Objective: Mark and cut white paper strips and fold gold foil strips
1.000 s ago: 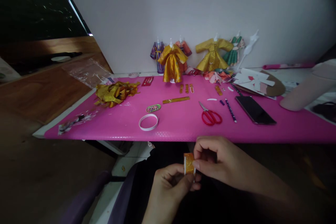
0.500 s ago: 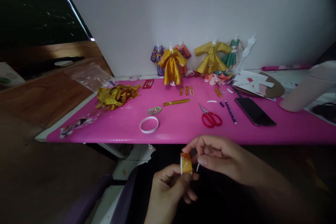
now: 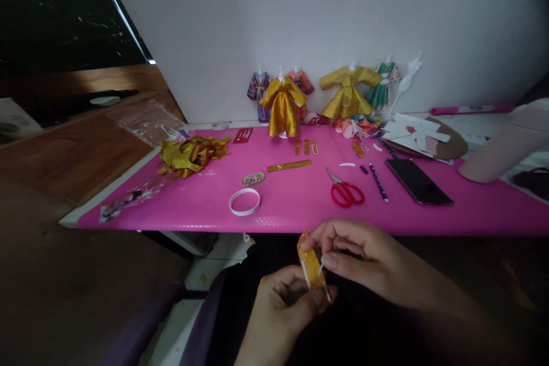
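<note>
Below the table's front edge, my left hand point(image 3: 285, 311) is closed on the lower end of a gold fabric strip point(image 3: 314, 270) with white along its edge. The strip is tilted and slightly curved. My right hand point(image 3: 355, 254) has fingertips at the upper part of the strip, and its thumb and finger pinch a thin white piece point(image 3: 321, 268) against or just over the gold face. Whether the white piece is fixed to the strip, I cannot tell. On the table nearby lie red-handled scissors point(image 3: 344, 190) and a white ring point(image 3: 245, 202).
A pink-covered table point(image 3: 206, 206) holds a heap of gold scraps point(image 3: 193, 155), a flat gold strip point(image 3: 289, 166), a pen point(image 3: 378, 182) and a phone point(image 3: 419, 181). Behind stand several small dressed figures, including a gold robe point(image 3: 283, 106). A pale bottle point(image 3: 500, 146) leans at right.
The gold strip, folded into a short loop before, is now stretched out longer and tilted between my hands. The white piece has come over its face. The view has shifted slightly.
</note>
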Demonstrator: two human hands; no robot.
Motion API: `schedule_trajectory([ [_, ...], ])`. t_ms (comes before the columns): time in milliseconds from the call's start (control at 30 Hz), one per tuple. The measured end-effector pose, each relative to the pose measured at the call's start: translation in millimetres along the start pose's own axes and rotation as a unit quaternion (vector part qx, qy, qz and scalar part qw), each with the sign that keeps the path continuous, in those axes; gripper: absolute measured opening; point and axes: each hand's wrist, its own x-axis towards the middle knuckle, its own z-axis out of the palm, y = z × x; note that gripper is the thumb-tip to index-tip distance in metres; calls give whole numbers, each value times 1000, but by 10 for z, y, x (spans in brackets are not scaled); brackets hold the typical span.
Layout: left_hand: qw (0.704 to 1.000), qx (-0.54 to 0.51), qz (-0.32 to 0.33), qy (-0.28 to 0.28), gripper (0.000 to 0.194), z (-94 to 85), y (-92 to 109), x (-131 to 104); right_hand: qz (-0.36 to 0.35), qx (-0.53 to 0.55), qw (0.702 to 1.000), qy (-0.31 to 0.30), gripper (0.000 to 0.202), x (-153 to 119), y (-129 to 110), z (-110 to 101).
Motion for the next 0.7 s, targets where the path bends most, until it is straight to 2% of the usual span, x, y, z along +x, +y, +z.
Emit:
schedule_trajectory([
  [200, 999, 20, -27, 3, 25, 17, -24, 21, -12, -52, 998, 13, 10, 20, -8, 22],
  [433, 995, 96, -7, 13, 29, -2, -29, 7, 31, -57, 998, 20, 10, 5, -33, 36],
  [567, 995, 98, -28, 3, 37, 9, -22, 14, 46, -34, 998, 10, 14, 11, -45, 50],
  [700, 995, 87, -43, 11, 37, 37, -16, 37, 34, -63, 997, 16, 15, 9, -65, 57],
])
